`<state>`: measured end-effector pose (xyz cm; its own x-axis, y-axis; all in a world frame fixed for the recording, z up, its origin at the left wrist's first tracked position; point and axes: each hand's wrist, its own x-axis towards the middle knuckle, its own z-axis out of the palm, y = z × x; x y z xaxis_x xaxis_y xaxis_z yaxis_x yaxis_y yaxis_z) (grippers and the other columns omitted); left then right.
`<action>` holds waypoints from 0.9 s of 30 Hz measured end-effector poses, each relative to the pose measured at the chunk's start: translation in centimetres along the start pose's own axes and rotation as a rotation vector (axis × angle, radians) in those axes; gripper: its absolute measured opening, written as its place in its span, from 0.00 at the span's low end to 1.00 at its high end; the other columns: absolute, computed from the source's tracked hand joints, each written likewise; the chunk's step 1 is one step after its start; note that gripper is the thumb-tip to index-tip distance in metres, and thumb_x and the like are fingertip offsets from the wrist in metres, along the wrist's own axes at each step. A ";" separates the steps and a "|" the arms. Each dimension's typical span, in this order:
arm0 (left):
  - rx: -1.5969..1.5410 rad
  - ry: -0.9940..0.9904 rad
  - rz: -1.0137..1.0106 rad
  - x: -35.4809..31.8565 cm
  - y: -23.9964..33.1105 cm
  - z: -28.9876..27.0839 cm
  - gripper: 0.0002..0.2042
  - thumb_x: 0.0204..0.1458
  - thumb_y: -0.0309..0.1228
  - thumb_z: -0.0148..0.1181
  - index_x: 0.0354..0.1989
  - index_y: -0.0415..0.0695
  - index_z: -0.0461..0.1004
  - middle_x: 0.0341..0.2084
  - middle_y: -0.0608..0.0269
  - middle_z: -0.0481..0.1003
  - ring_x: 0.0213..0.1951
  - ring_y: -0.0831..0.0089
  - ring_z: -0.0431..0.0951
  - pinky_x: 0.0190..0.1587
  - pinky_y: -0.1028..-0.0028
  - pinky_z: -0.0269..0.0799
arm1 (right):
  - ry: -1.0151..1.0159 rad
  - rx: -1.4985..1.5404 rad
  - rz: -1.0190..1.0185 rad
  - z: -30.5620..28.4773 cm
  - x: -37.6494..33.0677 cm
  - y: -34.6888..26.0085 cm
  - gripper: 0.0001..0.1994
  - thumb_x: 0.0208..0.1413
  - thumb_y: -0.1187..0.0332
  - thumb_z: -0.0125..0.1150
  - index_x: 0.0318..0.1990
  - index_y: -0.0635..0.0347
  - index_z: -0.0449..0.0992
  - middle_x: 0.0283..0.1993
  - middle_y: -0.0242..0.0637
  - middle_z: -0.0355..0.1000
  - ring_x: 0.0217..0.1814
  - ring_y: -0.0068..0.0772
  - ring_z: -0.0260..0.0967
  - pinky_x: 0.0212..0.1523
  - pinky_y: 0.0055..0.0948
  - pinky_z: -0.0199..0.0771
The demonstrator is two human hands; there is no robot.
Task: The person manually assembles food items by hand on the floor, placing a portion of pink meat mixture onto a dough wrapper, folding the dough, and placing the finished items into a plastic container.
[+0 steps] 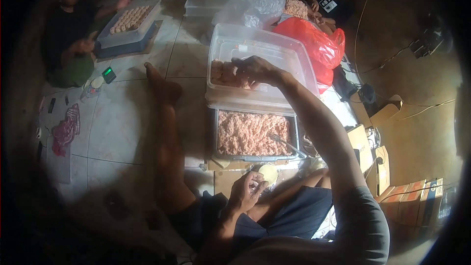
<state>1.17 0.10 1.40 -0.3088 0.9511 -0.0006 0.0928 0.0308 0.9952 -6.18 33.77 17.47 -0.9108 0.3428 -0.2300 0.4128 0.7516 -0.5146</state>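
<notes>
Head view: the left hand (244, 190) pinches a pale round wrapper (268, 172); the right hand (257, 70) is inside the clear box (287, 51) near dumplings (219, 71), its grip unclear.

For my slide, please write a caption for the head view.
Left hand holds a pale disc; right hand reaches into a clear tub.

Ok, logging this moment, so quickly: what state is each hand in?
Left hand: closed, holding a pale round disc.
Right hand: at the clear tub; whether open or closed cannot be told.
</notes>
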 end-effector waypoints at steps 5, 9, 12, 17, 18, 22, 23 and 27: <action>0.035 -0.044 0.023 0.3 -0.1 0.2 0.14 0.58 0.36 0.67 0.44 0.40 0.75 0.37 0.55 0.81 0.36 0.67 0.84 0.39 0.70 0.79 | 0.166 0.356 0.437 -0.1 -0.9 -0.5 0.34 0.69 0.39 0.39 0.56 0.67 0.72 0.41 0.46 0.79 0.35 0.47 0.82 0.35 0.36 0.85; 0.059 -0.047 0.002 0.1 -0.5 0.2 0.14 0.58 0.36 0.67 0.44 0.40 0.75 0.37 0.56 0.81 0.35 0.67 0.83 0.39 0.71 0.79 | 0.081 0.276 0.297 0.0 -1.2 -2.7 0.34 0.68 0.40 0.42 0.39 0.68 0.78 0.35 0.44 0.78 0.33 0.39 0.79 0.35 0.35 0.82; 0.007 -0.022 0.006 -0.2 -1.2 0.9 0.15 0.58 0.37 0.68 0.43 0.40 0.75 0.37 0.57 0.81 0.34 0.68 0.83 0.38 0.72 0.78 | 0.129 0.337 0.429 0.1 -0.8 -2.9 0.33 0.67 0.40 0.43 0.33 0.65 0.79 0.30 0.42 0.77 0.32 0.38 0.77 0.35 0.37 0.80; 0.035 -0.041 -0.013 -0.3 -1.5 0.9 0.17 0.58 0.42 0.67 0.44 0.41 0.74 0.37 0.53 0.81 0.35 0.59 0.83 0.39 0.65 0.79 | 0.104 0.254 0.456 0.3 -0.8 -3.4 0.34 0.66 0.38 0.42 0.33 0.64 0.79 0.29 0.42 0.77 0.32 0.39 0.77 0.37 0.39 0.81; 0.038 -0.041 -0.015 -0.4 -1.4 0.8 0.17 0.58 0.42 0.67 0.44 0.41 0.74 0.37 0.53 0.81 0.35 0.59 0.83 0.39 0.65 0.79 | 0.130 0.324 0.444 0.1 -1.2 -3.5 0.34 0.67 0.39 0.43 0.34 0.65 0.79 0.30 0.42 0.77 0.32 0.39 0.77 0.37 0.37 0.81; -0.040 -0.062 -0.016 -0.1 -1.7 1.2 0.17 0.57 0.40 0.69 0.44 0.41 0.75 0.37 0.53 0.80 0.34 0.61 0.83 0.38 0.67 0.78 | 0.326 0.433 0.489 -0.5 -3.2 -1.4 0.28 0.69 0.48 0.48 0.46 0.70 0.81 0.41 0.49 0.78 0.37 0.37 0.79 0.36 0.33 0.83; -0.136 -0.046 -0.029 -0.1 -1.6 1.2 0.16 0.56 0.39 0.69 0.45 0.41 0.75 0.39 0.53 0.80 0.35 0.63 0.82 0.39 0.68 0.78 | 0.326 0.435 0.484 -0.4 -4.2 -1.1 0.28 0.69 0.48 0.48 0.46 0.70 0.81 0.41 0.49 0.78 0.37 0.37 0.79 0.36 0.33 0.83; -0.192 -0.092 -0.017 0.0 -2.3 0.1 0.21 0.57 0.35 0.69 0.53 0.37 0.72 0.48 0.54 0.77 0.49 0.68 0.79 0.53 0.69 0.75 | 0.606 0.439 0.071 0.4 -12.5 -1.5 0.11 0.66 0.69 0.56 0.43 0.69 0.81 0.38 0.42 0.79 0.38 0.29 0.78 0.37 0.29 0.81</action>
<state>1.08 0.07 -0.88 -0.2202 0.9753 -0.0175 -0.0966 -0.0040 0.9953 4.53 28.12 20.82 -0.6685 0.7275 0.1546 0.3158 0.4658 -0.8266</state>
